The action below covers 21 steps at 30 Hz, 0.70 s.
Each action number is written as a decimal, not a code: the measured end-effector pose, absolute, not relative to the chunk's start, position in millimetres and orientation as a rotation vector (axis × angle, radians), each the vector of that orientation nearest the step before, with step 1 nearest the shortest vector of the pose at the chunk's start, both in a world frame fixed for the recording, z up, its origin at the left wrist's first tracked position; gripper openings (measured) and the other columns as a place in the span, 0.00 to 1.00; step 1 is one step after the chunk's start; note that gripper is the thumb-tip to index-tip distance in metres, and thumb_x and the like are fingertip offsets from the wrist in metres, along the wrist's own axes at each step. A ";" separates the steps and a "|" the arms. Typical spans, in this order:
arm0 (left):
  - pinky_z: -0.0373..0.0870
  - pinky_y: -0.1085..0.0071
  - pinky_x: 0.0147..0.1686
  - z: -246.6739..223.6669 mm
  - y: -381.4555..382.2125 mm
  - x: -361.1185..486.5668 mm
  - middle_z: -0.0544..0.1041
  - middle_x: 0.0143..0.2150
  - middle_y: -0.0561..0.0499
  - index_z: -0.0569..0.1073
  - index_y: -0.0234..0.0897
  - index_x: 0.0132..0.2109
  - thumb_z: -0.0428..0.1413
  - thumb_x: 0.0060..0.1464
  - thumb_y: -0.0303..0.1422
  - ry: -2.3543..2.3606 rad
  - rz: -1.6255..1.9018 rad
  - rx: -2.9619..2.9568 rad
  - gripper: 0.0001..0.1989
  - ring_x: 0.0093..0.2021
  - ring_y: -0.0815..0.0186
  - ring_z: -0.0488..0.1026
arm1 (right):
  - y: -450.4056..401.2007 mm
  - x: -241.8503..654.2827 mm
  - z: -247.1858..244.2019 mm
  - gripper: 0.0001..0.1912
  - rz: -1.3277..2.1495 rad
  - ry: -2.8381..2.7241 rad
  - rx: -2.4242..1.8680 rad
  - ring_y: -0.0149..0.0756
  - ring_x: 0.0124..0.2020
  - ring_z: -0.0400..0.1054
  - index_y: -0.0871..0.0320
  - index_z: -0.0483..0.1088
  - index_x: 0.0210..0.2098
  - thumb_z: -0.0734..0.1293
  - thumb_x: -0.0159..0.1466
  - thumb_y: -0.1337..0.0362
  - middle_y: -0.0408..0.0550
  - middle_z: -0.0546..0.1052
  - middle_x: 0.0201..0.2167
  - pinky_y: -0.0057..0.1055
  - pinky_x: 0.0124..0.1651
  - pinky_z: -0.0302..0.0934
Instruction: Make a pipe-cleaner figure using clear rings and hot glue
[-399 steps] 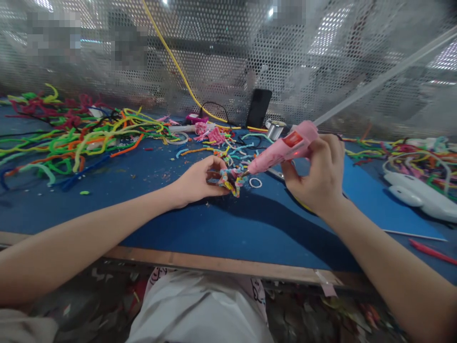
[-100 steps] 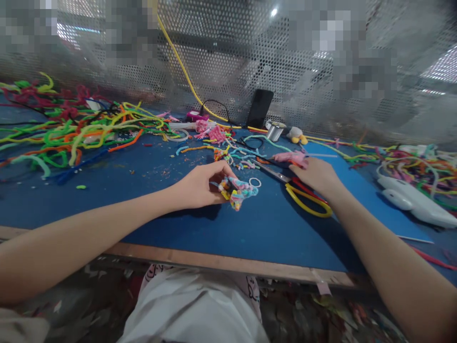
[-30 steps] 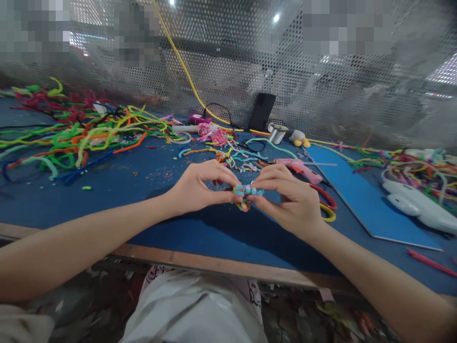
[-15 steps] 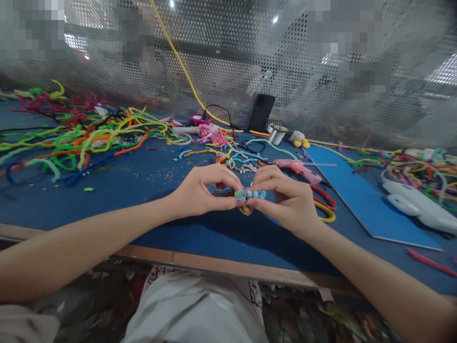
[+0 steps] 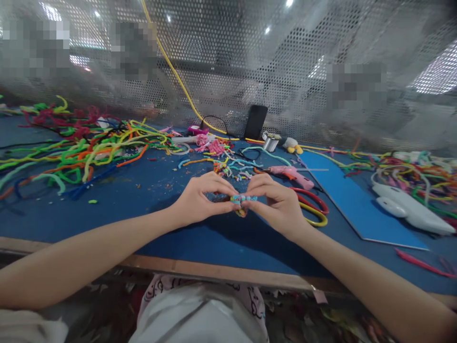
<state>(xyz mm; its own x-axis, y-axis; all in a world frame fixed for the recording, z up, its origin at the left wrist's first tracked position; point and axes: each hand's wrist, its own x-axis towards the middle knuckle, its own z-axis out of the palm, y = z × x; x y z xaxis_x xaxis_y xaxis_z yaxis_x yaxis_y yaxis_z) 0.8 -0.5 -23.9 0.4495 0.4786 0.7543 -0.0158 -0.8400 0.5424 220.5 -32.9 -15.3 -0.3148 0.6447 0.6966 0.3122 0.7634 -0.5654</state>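
A small piece of twisted multicoloured cord [image 5: 242,200], blue, pink and yellow, is held above the blue table near its front. My left hand [image 5: 203,199] pinches its left side between thumb and fingers. On the right side, my right hand [image 5: 276,202] grips it the same way, with the fingertips of both hands almost touching. The fingers hide part of the piece. Just behind the hands lie short bits of coloured cord [image 5: 237,166].
Heaps of coloured cords [image 5: 89,147] lie at the left and right. Beside my right hand are red-and-yellow scissor handles [image 5: 314,207], a pink glue gun [image 5: 293,176] and a blue board [image 5: 342,190]. A phone [image 5: 255,122] leans on the mesh behind; a white tool [image 5: 410,207] lies right.
The view has shifted slightly, so the table and its objects appear lower and a little to the left. Both hands keep their hold on the cord piece.
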 end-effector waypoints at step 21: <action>0.68 0.67 0.38 -27.3 24.3 -13.5 0.81 0.28 0.52 0.77 0.38 0.27 0.66 0.46 0.32 0.618 1.193 2.473 0.06 0.31 0.66 0.73 | -3.3 243.6 1.6 0.24 0.172 -2.265 -0.928 0.48 0.51 0.64 0.49 0.79 0.46 0.79 0.51 0.49 0.49 0.80 0.42 0.50 0.59 0.57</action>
